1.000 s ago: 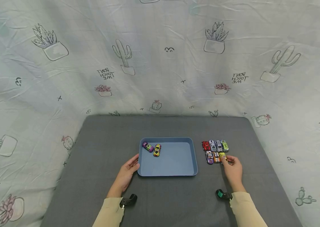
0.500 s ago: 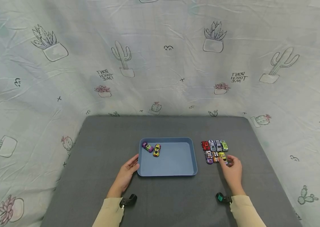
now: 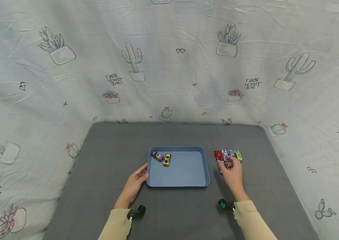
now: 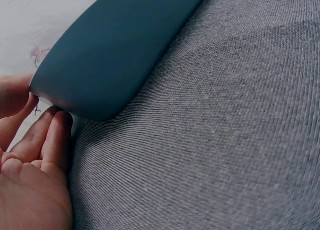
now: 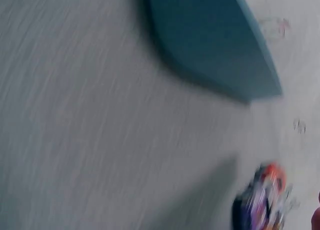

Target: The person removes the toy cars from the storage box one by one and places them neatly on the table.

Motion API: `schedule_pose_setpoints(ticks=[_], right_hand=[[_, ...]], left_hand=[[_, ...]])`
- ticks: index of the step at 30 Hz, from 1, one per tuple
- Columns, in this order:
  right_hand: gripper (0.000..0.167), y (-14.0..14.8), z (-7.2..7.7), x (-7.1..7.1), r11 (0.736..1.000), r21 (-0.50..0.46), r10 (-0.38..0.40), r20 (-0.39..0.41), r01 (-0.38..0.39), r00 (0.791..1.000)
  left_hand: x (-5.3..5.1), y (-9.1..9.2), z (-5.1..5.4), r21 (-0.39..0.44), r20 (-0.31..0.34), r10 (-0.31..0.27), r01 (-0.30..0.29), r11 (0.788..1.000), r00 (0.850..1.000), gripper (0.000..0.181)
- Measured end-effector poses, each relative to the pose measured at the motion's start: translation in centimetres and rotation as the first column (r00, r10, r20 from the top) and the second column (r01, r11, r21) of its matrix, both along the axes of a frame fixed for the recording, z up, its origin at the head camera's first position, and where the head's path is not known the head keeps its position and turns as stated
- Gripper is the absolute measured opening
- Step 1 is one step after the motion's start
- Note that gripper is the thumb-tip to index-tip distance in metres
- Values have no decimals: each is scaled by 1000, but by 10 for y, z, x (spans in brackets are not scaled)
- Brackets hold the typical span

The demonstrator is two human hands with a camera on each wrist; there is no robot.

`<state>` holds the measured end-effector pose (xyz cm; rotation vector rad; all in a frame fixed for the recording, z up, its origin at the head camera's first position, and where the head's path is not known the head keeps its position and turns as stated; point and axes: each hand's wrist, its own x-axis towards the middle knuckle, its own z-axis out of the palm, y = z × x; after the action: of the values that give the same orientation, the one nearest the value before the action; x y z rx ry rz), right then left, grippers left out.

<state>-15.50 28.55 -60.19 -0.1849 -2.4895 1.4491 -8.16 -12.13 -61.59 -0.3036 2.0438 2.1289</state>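
Observation:
My left hand [image 3: 133, 183] rests against the left side of a shallow blue tray [image 3: 177, 186], its thumb at the rim. In the left wrist view, fingertips touch the outer wall of the tray [image 4: 110, 55] near a corner. Two toy cars lie inside: a purple one [image 3: 157, 156] and a yellow one [image 3: 166, 159]. Right of the tray, my right hand [image 3: 234, 176] hovers over a cluster of toy cars, thumb and fingers apart. A red car [image 3: 218, 155] and a lime-green car [image 3: 238, 155] show past it; the cluster's front row is largely hidden. Several blurred cars [image 5: 262, 200] appear in the right wrist view.
A grey cloth-covered table [image 3: 121, 143] bears everything. Behind it and at both sides hangs a pale curtain [image 3: 172, 66] printed with cacti. Black straps with wrist cameras [image 3: 136, 212] sit on both wrists.
My right hand has left the yellow car at the cluster's front right and moved left over the front row. The left hand and the tray stay put.

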Motion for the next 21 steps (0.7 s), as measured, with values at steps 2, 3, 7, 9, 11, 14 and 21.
schedule_pose_setpoints(ticks=[2,3,7,9,11,14,21], right_hand=[[50,-12,5,-2,999,-13,38,-5,-38,999],[50,-19,8,-4,998,-25,62,-10,-62,998],[53,-44,14,-7,988,-39,149,-1,-149,989],[54,-56,14,-8,981,-38,190,-4,-190,982],[54,-68,15,-9,974,-37,225,-8,-225,974],[51,-87,16,-10,963,-37,268,-19,-268,963],[54,-131,17,-8,942,-23,337,34,-336,941]], left_hand=[[0,0,-1,-5,-5,3,-3,1000,1000,49],[0,0,-1,-7,-8,3,-3,1000,1000,49],[0,1,0,-12,-15,3,-3,1000,1000,49],[0,1,0,-17,-20,7,-7,1000,1000,49],[-1,1,1,-19,-21,11,-11,1000,1000,49],[-1,1,2,-24,-31,9,-9,1000,999,50],[0,2,4,-14,-8,20,-20,1000,1000,49]])
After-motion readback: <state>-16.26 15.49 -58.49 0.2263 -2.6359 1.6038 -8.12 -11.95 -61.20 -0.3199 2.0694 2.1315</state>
